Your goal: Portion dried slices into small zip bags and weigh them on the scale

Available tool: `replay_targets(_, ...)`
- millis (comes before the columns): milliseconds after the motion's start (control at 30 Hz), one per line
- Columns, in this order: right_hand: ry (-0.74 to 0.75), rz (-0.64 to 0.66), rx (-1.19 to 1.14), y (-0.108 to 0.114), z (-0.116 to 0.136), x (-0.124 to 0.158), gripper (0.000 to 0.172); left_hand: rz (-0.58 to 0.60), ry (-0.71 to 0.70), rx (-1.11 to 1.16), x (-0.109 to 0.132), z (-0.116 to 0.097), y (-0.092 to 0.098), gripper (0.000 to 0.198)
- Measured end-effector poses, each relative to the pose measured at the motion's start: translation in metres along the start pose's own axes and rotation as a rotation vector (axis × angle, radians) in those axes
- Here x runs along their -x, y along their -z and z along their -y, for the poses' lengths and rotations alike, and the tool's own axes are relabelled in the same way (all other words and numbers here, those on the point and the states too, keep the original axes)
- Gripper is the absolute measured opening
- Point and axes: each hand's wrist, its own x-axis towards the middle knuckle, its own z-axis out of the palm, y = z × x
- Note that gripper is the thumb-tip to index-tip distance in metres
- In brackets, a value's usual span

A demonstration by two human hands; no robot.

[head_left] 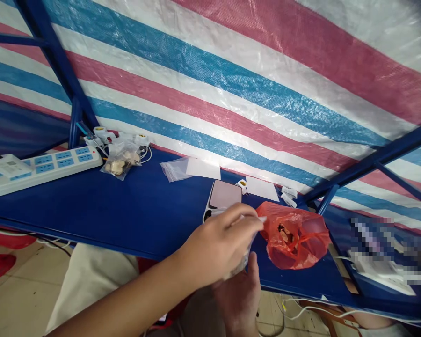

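Note:
My left hand (228, 243) reaches in from the lower left, fingers pinched together on a clear plastic bag (244, 263). A small whitish tip shows at the fingertips. Below it my right hand (239, 292) faces palm up with the thumb raised, supporting the bag's lower part; its other fingers are hidden. What the bag contains is mostly covered. Just beyond my left hand sits a small scale (226, 194) with a pinkish plate, partly hidden. To the right of both hands, a red plastic bag (301, 243) lies with its mouth open, brown pieces showing inside.
On the blue table (143, 206) at left are a white power strip (63, 161) and a clear bag of pale pieces (121, 161). Along the back lie an unfilled-looking clear bag (175, 169), white paper (203, 167) and a white plug (242, 186). Blue metal posts flank a striped sheet.

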Motion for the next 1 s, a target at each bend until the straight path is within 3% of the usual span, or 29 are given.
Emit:
replay_targets(67, -0.011, -0.016, -0.047, 0.004, -0.001, 0.003, 0.053, -0.074, 0.072, -0.018, 0.002, 0.011, -0.006, 0.019)
replay_targets(133, 0.037, -0.034, -0.028, 0.004, -0.004, 0.005, 0.055, -0.111, 0.146, -0.030, 0.005, 0.018, -0.012, 0.019)
replay_targets(233, 0.109, -0.028, 0.053, -0.002, -0.007, 0.002, 0.043, -0.067, 0.244, -0.045, 0.009, 0.021, -0.015, 0.021)
replay_targets(333, 0.074, -0.016, 0.039, -0.007, -0.003, -0.003, 0.038, 0.003, 0.245, -0.044, 0.011, 0.022, -0.012, 0.020)
replay_targets(467, 0.102, -0.098, 0.058, 0.004, 0.006, -0.001, 0.045, 0.011, 0.222, -0.121, 0.009, 0.028, -0.001, 0.023)
replay_targets(567, 0.155, -0.123, 0.121, 0.013, 0.013, 0.007, 0.055, 0.160, 0.387, -0.083, 0.008, 0.031, 0.005, 0.046)
replay_targets(667, 0.172, -0.138, 0.177, 0.013, 0.021, 0.014, 0.056, 0.352, 0.538, 0.045, 0.007, 0.030, 0.003, 0.035)
replay_targets(800, 0.109, -0.234, 0.100, 0.006, 0.032, 0.012, 0.039, 0.407, 0.491, 0.121, 0.005, 0.025, -0.005, 0.020)
replay_targets(1000, 0.135, -0.328, 0.052, 0.014, 0.042, 0.008, 0.040, 0.472, 0.438, 0.188, -0.003, 0.017, -0.019, 0.019)
